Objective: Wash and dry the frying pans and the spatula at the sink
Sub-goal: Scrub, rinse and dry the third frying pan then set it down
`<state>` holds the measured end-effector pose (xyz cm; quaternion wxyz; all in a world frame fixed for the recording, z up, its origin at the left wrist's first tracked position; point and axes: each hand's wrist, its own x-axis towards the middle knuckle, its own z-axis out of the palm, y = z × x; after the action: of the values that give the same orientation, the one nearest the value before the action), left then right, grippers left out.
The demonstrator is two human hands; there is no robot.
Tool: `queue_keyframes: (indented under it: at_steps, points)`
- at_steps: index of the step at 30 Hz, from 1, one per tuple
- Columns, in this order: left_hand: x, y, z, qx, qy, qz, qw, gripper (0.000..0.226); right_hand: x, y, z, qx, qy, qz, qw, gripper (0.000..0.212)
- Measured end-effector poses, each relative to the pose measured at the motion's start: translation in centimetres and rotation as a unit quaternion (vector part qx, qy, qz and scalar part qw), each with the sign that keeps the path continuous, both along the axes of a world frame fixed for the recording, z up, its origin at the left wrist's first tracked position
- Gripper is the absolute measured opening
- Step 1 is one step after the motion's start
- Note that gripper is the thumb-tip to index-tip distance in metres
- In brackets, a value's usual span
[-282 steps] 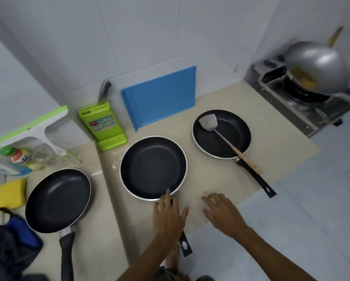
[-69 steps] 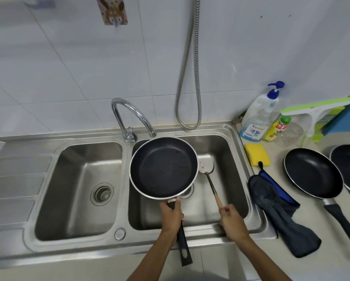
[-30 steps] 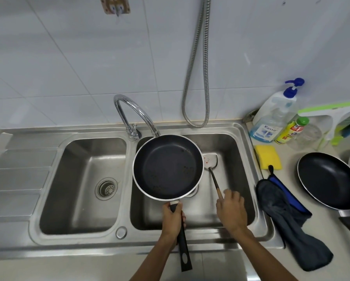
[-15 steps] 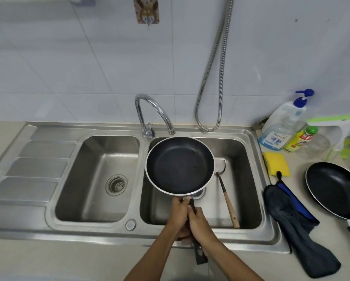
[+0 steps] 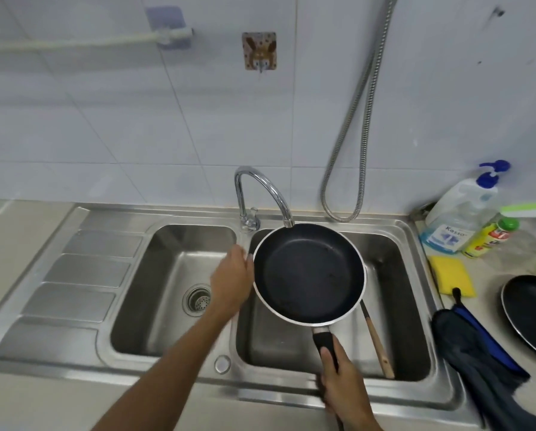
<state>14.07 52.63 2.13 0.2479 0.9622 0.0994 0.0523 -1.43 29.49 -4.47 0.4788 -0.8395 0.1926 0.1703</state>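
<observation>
My right hand (image 5: 343,390) is wrapped around the handle of the frying pan (image 5: 308,273), which hangs over the right basin of the sink (image 5: 291,396); I should keep it level under the spout. The spatula (image 5: 377,343) lies in that basin beneath it. My left hand (image 5: 232,279) is loosely open and empty, just beside the pan's left rim and, I judge, heading for the faucet (image 5: 260,194); the rim crowds that path. On the desk (image 5: 490,293) to the right wait a dark cloth (image 5: 478,353), a second pan (image 5: 531,309), a yellow sponge (image 5: 451,275) and a soap bottle (image 5: 462,216).
</observation>
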Motion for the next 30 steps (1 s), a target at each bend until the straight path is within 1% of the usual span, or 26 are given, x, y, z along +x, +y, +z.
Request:
queue_keyframes:
  at_steps: [1,2,4,6,8,9,12,16,17,19,21,23,27,30]
  points:
    - [2.6,1.0,0.5,0.043,-0.022,-0.042,0.998,0.020,-0.1,-0.2,0.3,-0.005,-0.002,0.003,1.000,0.045]
    - [5.1,1.7,0.8,0.085,-0.023,-0.091,0.992,0.032,-0.2,-0.3,0.5,-0.013,-0.004,0.006,1.000,0.046]
    - [9.2,2.6,0.5,0.150,0.005,-0.170,0.974,0.055,-0.4,-0.1,0.7,-0.029,0.006,0.008,1.000,0.047]
    - [12.0,2.6,-0.4,0.202,0.029,-0.219,0.954,0.063,-0.5,0.2,0.5,-0.026,0.027,0.002,0.999,0.049]
    - [13.5,2.1,-1.5,0.228,0.042,-0.235,0.944,0.067,-0.7,0.5,0.3,-0.018,0.022,0.002,1.000,0.048]
    - [13.9,1.7,-1.8,0.227,0.037,-0.232,0.945,0.068,-0.7,0.5,0.3,-0.013,0.018,0.003,1.000,0.047]
    - [14.0,1.0,-1.8,0.185,0.013,-0.213,0.959,0.064,-0.8,0.3,0.4,0.004,0.008,0.009,1.000,0.047]
    - [11.7,1.7,-1.9,0.165,-0.001,-0.202,0.965,0.045,-0.8,0.4,0.0,0.029,-0.006,0.011,1.000,0.046]
    - [10.8,2.1,-2.1,0.157,-0.004,-0.200,0.967,0.045,-0.7,0.5,-0.1,0.031,-0.012,0.013,0.999,0.046]
    - [9.2,2.9,-2.6,0.142,-0.009,-0.203,0.969,0.054,-0.4,0.5,-0.2,0.031,-0.025,0.024,0.999,0.046]
    - [8.4,3.6,-3.0,0.139,-0.015,-0.218,0.966,0.059,-0.3,0.6,-0.2,0.026,-0.033,0.034,0.999,0.047]
    - [8.0,3.7,-3.1,0.134,-0.023,-0.230,0.964,0.059,-0.2,0.7,0.0,0.019,-0.029,0.038,0.999,0.053]
    - [8.5,3.4,-2.1,0.146,0.003,-0.209,0.967,0.046,-0.4,0.7,0.6,0.016,-0.032,0.038,0.999,0.054]
    - [9.2,3.8,-1.9,0.171,0.025,-0.199,0.965,0.046,-0.6,0.6,0.7,0.006,-0.028,0.040,0.999,0.054]
